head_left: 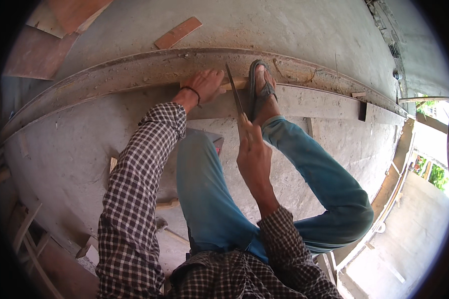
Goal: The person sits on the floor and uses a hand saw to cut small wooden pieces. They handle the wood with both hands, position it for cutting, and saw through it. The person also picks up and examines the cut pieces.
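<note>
Crossing grey concrete (pixel 284 30): dusty brown beam (pixel 159 66) beneath saw (pixel 236 92), bright opening (pixel 436 139) right

Bare, stained grey concrete surface (pixel 289 30) across a rough interior, white daylight glaring through a bright opening (pixel 431 139) at right, green leafy foliage (pixel 438 177) outside.

Worn on head, left in side-by-side pair. Looking steeply down past checkered sleeves (pixel 139 169) onto left hand (pixel 204 85), right hand (pixel 253 152), legs (pixel 204 184). Close over torso (pixel 229 276), bending straight edges at periphery.
</note>
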A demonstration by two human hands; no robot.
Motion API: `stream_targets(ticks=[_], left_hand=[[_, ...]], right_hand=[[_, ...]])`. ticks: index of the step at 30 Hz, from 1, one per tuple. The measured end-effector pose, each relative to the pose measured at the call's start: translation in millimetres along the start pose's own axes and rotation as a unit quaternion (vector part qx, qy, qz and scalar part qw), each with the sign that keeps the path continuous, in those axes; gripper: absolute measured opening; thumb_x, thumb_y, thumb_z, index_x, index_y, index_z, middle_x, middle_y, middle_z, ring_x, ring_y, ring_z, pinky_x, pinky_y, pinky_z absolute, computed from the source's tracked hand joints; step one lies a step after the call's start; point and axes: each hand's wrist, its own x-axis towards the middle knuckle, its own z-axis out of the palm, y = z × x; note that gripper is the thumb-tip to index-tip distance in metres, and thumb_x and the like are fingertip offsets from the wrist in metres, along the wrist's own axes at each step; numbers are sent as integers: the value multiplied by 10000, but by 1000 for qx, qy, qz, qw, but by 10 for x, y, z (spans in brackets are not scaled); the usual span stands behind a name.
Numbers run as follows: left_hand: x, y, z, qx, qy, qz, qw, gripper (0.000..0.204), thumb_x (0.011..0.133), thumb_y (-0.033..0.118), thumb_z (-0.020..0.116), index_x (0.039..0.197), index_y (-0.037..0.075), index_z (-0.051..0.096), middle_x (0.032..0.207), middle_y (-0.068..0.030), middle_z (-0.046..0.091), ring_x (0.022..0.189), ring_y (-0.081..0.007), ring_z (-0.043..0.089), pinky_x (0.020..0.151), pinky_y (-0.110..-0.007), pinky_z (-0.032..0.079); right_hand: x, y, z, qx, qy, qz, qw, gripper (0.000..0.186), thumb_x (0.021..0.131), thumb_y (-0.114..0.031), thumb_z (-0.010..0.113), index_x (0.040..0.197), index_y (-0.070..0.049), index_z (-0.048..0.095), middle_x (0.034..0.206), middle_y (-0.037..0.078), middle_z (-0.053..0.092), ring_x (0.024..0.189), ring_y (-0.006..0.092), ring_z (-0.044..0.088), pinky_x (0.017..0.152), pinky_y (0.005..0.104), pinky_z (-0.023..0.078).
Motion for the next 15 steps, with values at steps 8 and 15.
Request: stream_targets(ticks=[8, 15], left_hand=[[56, 57, 18, -10, 49, 6, 999, 404, 969, 372, 688, 1140, 30, 561, 1144, -189, 656, 1133, -384, 642, 947, -522, 512], [-65, -12, -235, 14, 24, 9, 1000, 426, 963, 390, 690, 1157, 26, 583, 1156, -175, 662, 1120, -368, 654, 939, -513, 533]], right_hand=[[479, 20, 192, -4, -2, 37, 999, 386, 986, 12, 544, 1356, -98, 565, 1061, 267, 711, 967, 490, 689, 771, 564, 545], [-210, -157, -53, -16, 33, -43, 998, 276, 997, -19, 557, 1270, -63, 560, 976, 272, 710, 907, 495, 687, 716, 583, 509]])
